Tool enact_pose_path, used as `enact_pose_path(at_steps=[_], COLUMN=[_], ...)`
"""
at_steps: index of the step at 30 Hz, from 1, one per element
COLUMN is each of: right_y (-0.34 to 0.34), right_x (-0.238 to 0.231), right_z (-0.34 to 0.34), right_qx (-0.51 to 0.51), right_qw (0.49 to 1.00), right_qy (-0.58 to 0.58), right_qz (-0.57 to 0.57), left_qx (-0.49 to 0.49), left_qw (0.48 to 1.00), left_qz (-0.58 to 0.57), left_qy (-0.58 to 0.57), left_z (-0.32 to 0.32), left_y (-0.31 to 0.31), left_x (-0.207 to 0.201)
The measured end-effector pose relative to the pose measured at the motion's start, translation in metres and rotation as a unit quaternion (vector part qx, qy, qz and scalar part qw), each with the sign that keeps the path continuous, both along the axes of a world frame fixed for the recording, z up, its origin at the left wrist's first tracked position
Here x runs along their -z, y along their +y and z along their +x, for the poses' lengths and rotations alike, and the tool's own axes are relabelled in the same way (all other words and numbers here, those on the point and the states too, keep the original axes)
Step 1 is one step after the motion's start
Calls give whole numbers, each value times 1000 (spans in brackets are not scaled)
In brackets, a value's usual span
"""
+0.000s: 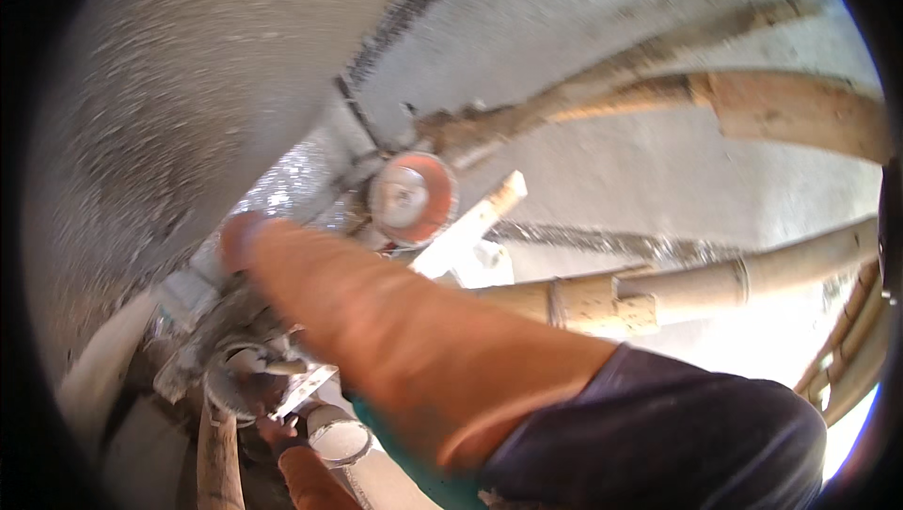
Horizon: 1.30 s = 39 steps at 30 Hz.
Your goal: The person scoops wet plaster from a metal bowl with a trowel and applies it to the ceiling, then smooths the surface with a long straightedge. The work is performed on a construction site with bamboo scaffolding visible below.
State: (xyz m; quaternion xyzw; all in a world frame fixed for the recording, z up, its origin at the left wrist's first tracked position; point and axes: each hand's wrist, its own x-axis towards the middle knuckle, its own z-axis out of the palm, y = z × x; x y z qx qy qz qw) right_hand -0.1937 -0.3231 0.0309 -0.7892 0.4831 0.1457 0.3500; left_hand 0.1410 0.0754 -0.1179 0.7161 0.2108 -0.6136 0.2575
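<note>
My right arm, in an orange sleeve, stretches across the middle toward the rough plastered wall (141, 134). At its end my right hand (240, 239) is close to the wall's lower edge, blurred; its fingers are hidden. Lower down, my left hand (279, 432) is closed at the near rim of a round, mortar-smeared pan (222, 388). The rim seems to be in its fingers. Inside the pan lies greyish material, with a short tool handle (282, 368) across its edge. A pale strip (308, 388) slants up beside this hand.
An orange-red bucket (438, 192) with a pale inside stands beyond my right forearm, beside a pale wooden board (475, 223). Bamboo poles (696, 292) cross the right side. Another pale round container (339, 439) is right of my left hand. A pole (218, 463) rises below the pan.
</note>
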Motion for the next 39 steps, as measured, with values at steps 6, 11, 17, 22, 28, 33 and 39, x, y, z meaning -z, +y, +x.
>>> enact_pose_path(at_steps=[6, 11, 17, 22, 28, 33, 39], right_y=[-64, -83, 90, 124, 55, 95, 24], right_x=[-65, -114, -64, -191, -266, -338, -403], right_z=[-12, -65, -484, -622, -683, -807, -747], right_qx=[25, 19, 91, 742, 597, 619, 692], right_qw=[992, 998, 969, 657, 658, 677, 541], right_qy=[-121, -37, 168, 77, 279, 97, -257], right_qz=[5, 56, 157, -107, -364, -387, -403], left_qx=[82, 32, 410, 337, 562, 725, 771], left_qw=[996, 993, 849, 847, 742, 615, 506], left_qz=[-30, 4, -3, -291, -144, -167, -214], left_qy=[-24, -113, -335, -290, -335, -261, -322], left_z=[-34, -29, -12, -13, -4, 7, -47], left_y=[-59, -42, -65, -56, 15, 60, 76], left_x=[-63, -75, -81, -123, -189, -214, -315])
